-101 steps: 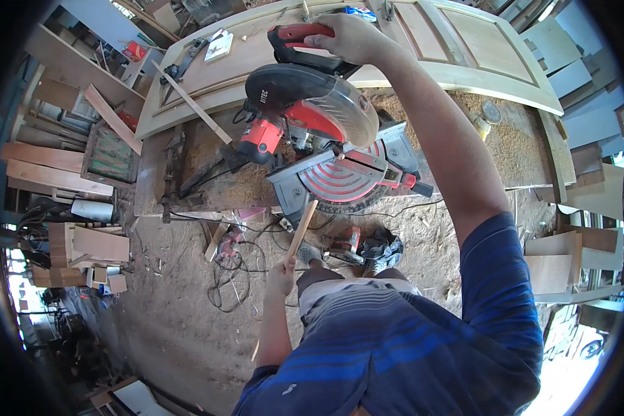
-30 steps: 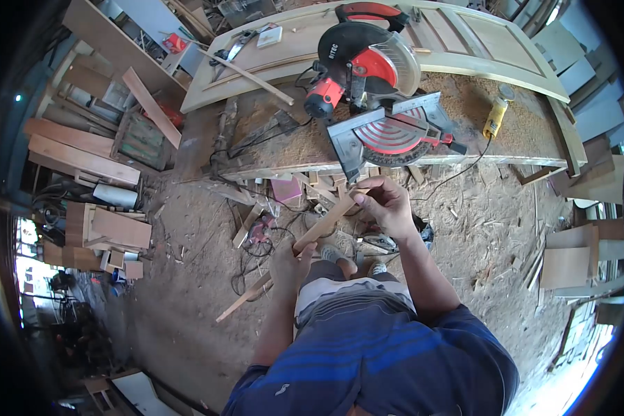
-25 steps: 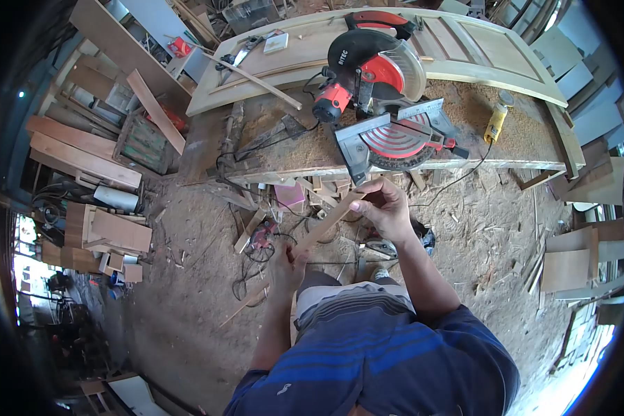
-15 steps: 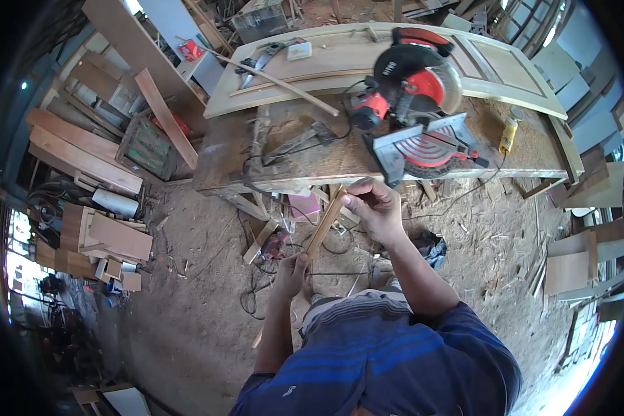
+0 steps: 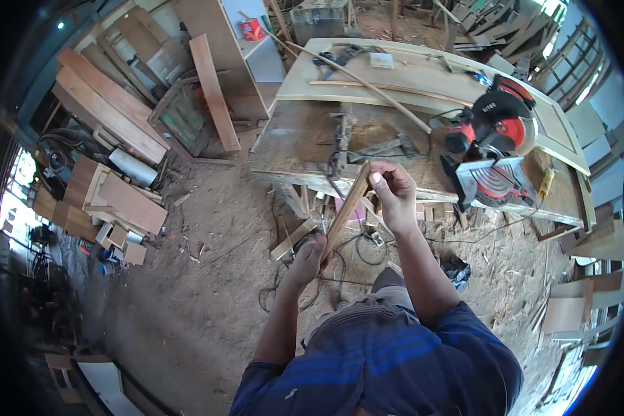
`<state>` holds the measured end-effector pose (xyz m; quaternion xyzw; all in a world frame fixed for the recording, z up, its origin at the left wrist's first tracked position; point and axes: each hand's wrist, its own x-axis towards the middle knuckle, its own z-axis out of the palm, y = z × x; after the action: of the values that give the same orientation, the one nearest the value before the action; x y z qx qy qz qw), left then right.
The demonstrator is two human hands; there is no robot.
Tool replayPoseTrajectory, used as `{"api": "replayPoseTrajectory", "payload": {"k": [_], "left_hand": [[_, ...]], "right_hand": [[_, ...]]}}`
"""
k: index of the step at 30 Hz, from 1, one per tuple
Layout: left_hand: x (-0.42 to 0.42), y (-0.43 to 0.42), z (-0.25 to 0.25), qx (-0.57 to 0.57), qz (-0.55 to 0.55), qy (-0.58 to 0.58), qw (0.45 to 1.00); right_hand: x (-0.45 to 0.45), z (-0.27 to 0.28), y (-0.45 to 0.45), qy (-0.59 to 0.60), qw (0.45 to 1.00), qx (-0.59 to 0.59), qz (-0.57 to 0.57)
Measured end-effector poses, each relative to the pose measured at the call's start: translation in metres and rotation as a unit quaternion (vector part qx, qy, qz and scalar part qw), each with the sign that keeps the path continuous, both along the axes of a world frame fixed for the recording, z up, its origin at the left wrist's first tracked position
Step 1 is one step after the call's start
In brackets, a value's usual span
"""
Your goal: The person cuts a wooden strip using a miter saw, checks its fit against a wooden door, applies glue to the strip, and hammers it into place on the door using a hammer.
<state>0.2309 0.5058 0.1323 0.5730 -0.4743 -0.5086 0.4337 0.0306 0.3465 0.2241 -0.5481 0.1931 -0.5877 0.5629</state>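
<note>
A short, narrow wooden strip (image 5: 344, 218) slants up and to the right between my hands, in front of the workbench. My left hand (image 5: 308, 260) is closed around its lower end. At the upper end, my right hand (image 5: 394, 194) pinches the strip between thumb and fingers. Beyond them stands the workbench (image 5: 291, 139), with a red and black miter saw (image 5: 496, 135) on its right part. A bar clamp (image 5: 341, 142) lies at the bench's near edge, close beyond my right hand.
A pale panelled door (image 5: 312, 59) lies along the back of the bench, with a long thin stick (image 5: 367, 87) across it. Boards (image 5: 111, 104) lean at the left. A yellow-handled tool (image 5: 547, 182) lies at the bench's right. Cables (image 5: 367, 253) trail over the dirt floor.
My view has turned left, so the bench and saw sit further right. Both hands still hold the wooden strip, which has shifted slightly right and up in the view.
</note>
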Motion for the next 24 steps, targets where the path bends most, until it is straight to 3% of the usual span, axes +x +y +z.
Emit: {"api": "replayPoseTrajectory", "payload": {"k": [5,8,12,14,19,22,24], "left_hand": [[0.068,-0.013,0.003,0.001,0.038,0.002,0.999],[0.106,-0.029,0.035,0.01,0.058,0.011,0.998],[0.174,-0.057,0.026,0.019,0.087,-0.049,0.995],[0.204,-0.071,0.027,0.019,0.098,-0.054,0.994],[0.279,-0.1,0.03,0.028,0.113,-0.086,0.99],[0.324,-0.122,0.043,0.04,0.105,-0.114,0.987],[0.356,-0.138,0.042,0.04,0.086,-0.114,0.989]], "right_hand": [[0.079,0.014,-0.017,-0.01,0.997,0.0,0.076],[0.134,-0.005,-0.022,0.034,0.991,-0.012,0.13],[0.202,-0.023,-0.049,0.131,0.973,-0.04,0.187],[0.236,-0.017,-0.083,0.072,0.986,-0.061,0.134],[0.311,0.008,-0.155,-0.113,0.99,0.075,-0.025],[0.344,-0.017,-0.156,-0.045,0.998,0.051,0.011],[0.366,-0.024,-0.145,-0.048,0.992,0.063,0.095]]}}
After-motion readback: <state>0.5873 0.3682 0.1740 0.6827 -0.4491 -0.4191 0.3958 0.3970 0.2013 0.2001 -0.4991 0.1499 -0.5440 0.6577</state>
